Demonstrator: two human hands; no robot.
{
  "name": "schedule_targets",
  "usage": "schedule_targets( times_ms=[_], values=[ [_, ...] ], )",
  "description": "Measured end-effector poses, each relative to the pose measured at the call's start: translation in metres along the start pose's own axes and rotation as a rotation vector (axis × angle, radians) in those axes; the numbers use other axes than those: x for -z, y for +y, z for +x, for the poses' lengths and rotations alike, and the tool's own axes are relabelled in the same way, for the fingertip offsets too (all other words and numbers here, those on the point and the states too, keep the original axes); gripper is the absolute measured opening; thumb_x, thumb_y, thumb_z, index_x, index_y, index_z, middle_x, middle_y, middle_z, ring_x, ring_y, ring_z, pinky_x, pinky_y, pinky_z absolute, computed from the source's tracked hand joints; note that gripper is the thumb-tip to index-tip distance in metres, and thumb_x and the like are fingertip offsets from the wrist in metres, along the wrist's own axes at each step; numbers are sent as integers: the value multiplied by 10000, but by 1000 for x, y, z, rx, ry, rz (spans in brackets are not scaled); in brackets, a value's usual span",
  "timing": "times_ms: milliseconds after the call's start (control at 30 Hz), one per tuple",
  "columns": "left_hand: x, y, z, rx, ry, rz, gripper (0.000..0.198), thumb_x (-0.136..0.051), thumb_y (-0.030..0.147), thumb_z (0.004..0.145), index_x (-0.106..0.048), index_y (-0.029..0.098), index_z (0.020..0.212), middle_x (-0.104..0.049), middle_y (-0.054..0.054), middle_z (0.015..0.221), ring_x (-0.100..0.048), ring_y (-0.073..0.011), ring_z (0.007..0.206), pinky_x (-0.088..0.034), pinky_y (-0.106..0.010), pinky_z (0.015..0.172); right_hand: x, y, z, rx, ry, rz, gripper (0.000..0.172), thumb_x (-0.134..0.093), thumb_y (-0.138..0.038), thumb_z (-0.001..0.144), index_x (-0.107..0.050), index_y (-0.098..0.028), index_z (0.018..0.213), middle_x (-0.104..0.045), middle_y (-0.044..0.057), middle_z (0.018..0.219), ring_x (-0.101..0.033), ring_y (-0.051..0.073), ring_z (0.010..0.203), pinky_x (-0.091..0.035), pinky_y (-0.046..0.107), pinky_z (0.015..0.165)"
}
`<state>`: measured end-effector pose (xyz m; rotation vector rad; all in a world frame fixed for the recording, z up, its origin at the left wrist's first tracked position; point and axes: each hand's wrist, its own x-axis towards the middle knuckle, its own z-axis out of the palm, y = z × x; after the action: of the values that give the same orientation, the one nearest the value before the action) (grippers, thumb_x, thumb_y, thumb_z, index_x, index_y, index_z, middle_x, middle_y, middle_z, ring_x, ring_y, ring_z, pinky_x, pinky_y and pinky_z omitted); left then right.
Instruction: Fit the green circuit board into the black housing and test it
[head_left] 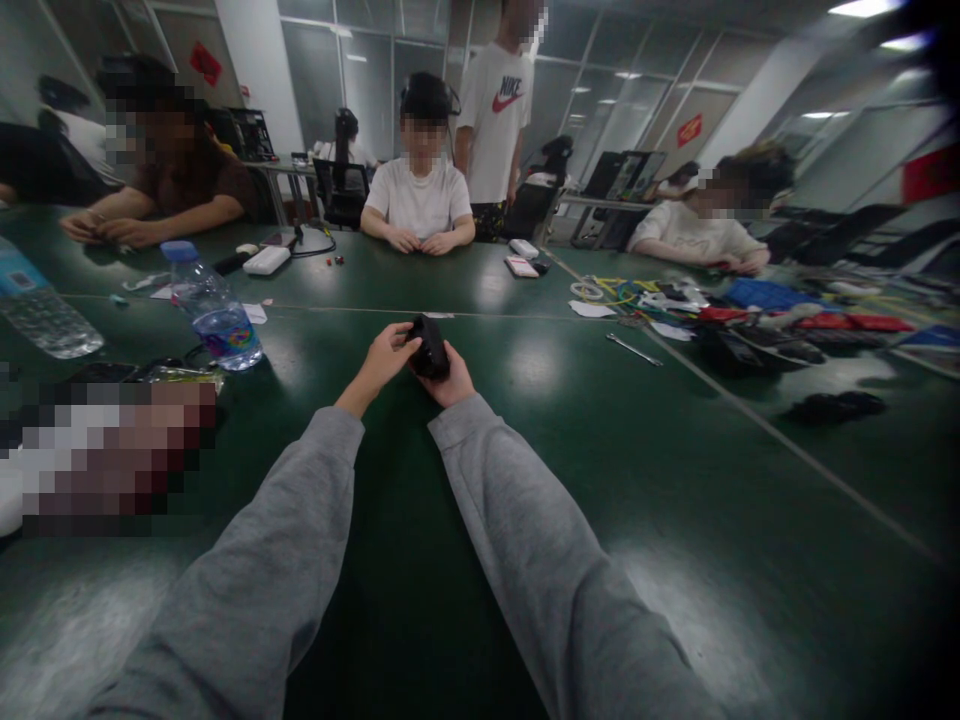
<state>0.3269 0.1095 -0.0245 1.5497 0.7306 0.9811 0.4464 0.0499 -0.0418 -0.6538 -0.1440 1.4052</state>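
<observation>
- Progress: black object (432,350) is already in both hands, so handling looks under way; neither hand has let go of it yet.
- Right hand (453,376) grips the object from its right and lower side, seeming to bear most of its weight.
- Left hand (385,358) has thumb and fingers on the object's upper left, apparently pinching or working at it.
- Position: the object sits between the hands, ahead of the wearer, over the green table (555,480); whether it touches the surface, I cannot tell.
- Remaining: the object's dark details are too small to show which parts are finished.
- Untouched: wrench (634,350) to the right, blue-capped bottle (217,315) to the left.
</observation>
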Motion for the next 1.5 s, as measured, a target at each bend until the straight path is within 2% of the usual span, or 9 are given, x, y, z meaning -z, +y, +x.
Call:
schedule_targets(
  times_ms=[200, 433, 667, 1000, 1167, 1267, 1367, 1433, 1500],
  values=[
    [0, -4, 3, -120, -87, 149, 368, -650, 204, 817, -628, 160, 1181, -647, -122, 1177, -623, -218, 1019, -486, -439, 969, -1, -1, -1, -1, 21, -31, 337, -383, -400, 987, -627, -170, 1030, -702, 39, 814, -668, 173, 791, -591, 296, 679],
    [-2, -1, 0, -115, -53, 170, 407, -721, 319, 772, -645, 199, 1153, -642, -110, 1179, -607, -236, 1052, -461, -425, 981, 2, 0, 0, 24, 26, -69, 306, -426, -393, 973, -646, -183, 1003, -704, 31, 803, -664, 166, 759, -578, 272, 635],
    [-7, -1, -2, -145, -40, 263, 625, -803, 347, 682, -566, 189, 1239, -630, -130, 1192, -585, -276, 1134, -412, -453, 1035, -1, 0, -4, 18, 71, -95, 278, -482, -391, 955, -652, -175, 994, -708, 29, 766, -668, 168, 715, -583, 280, 632],
    [-3, 6, 2, -127, -2, 345, 576, -765, 267, 679, -568, 146, 1206, -611, -160, 1223, -583, -289, 1128, -399, -461, 1042, -3, -1, -5, 19, 19, -49, 260, -446, -349, 977, -641, -178, 992, -713, 8, 741, -680, 163, 725, -597, 304, 722],
    [6, 18, 5, -64, -9, 169, 612, -764, 212, 648, -537, 158, 1215, -574, -152, 1263, -541, -282, 1189, -393, -460, 1053, 1, -3, -2, 43, -15, -5, 304, -377, -346, 997, -635, -193, 948, -716, 6, 758, -669, 145, 707, -578, 259, 639],
    [15, 26, 1, 41, -62, -21, 690, -743, 170, 639, -469, 190, 1271, -542, -141, 1288, -536, -278, 1187, -468, -448, 970, 2, -4, -2, 49, -20, 19, 334, -330, -334, 1008, -622, -201, 913, -714, 4, 756, -671, 146, 707, -565, 248, 596],
    [24, 25, -8, 176, -90, -253, 737, -703, 134, 635, -415, 284, 1297, -571, -72, 1234, -599, -224, 1068, -523, -399, 864, 2, -5, -2, 57, -10, 25, 319, -333, -321, 1002, -618, -209, 913, -710, -1, 749, -667, 147, 697, -559, 249, 579],
    [27, 17, -13, 265, -98, -374, 639, -681, 183, 671, -450, 298, 1256, -616, -46, 1140, -631, -200, 971, -537, -375, 811, 2, -5, -4, 42, -16, 7, 323, -335, -334, 997, -628, -203, 957, -719, 11, 777, -672, 151, 707, -553, 247, 566],
    [28, 7, -17, 349, -104, -437, 434, -666, 332, 741, -543, 248, 1148, -652, -69, 1044, -645, -214, 926, -541, -371, 779, 1, -5, -6, 16, -56, -4, 365, -308, -354, 1000, -630, -182, 1022, -732, 38, 834, -687, 161, 747, -560, 260, 581]
  ],
)
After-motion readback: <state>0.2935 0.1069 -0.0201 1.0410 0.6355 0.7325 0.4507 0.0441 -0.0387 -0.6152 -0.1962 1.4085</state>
